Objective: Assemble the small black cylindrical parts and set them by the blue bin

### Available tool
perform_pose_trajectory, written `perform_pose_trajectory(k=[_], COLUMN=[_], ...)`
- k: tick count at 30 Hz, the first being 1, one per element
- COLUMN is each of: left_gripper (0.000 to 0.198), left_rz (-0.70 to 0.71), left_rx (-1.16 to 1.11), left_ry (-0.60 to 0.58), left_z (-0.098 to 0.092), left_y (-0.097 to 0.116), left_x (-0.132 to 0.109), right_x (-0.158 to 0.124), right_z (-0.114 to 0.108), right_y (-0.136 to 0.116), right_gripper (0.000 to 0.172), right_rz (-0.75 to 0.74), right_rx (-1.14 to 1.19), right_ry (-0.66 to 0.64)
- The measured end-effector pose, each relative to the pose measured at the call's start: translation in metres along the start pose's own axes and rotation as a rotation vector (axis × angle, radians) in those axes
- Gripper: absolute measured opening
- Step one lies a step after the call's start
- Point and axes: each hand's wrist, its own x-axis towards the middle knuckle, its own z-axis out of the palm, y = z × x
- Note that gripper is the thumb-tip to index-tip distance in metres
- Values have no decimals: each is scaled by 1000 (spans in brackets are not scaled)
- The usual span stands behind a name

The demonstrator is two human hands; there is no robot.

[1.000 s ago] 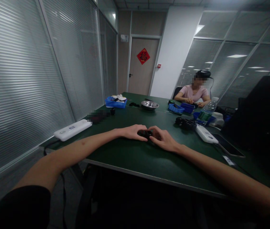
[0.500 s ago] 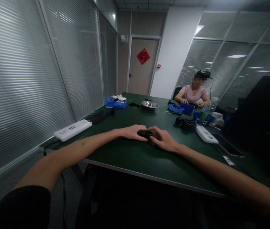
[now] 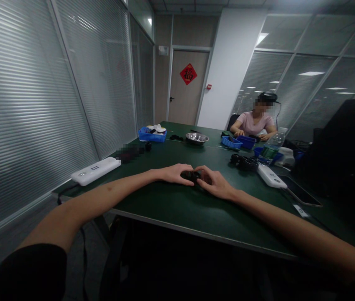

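Observation:
Both my arms reach forward across the dark green table [image 3: 171,205]. My left hand [image 3: 174,173] and my right hand [image 3: 215,184] meet over a small black object [image 3: 191,176] that rests on the tabletop. The fingers of both hands curl around it from either side. Its shape is too small and dark to make out.
A white power bank [image 3: 95,170] lies at the left edge, another white device [image 3: 270,176] and a phone [image 3: 299,193] at the right. Black parts [image 3: 243,161], blue trays [image 3: 151,134], a steel bowl [image 3: 197,138] and a water bottle [image 3: 271,149] stand farther back. A person [image 3: 255,121] sits at the far end.

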Motion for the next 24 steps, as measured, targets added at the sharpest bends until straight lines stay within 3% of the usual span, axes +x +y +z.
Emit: perform_pose_trajectory(k=[5, 12, 19, 24], left_gripper=[42, 46, 41, 44], left_rz=[13, 6, 5, 8], left_rx=[18, 9, 14, 17], left_ry=[4, 11, 11, 5], left_z=[0, 2, 1, 1], left_y=[-1, -5, -4, -2], left_x=[0, 0, 0, 0], right_x=[1, 1, 2, 1], right_z=[1, 0, 3, 1], right_y=[1, 0, 3, 1], right_gripper=[38, 34, 39, 36], right_rz=[46, -12, 57, 10], right_rx=[-4, -12, 0, -18], right_ry=[28, 7, 37, 7])
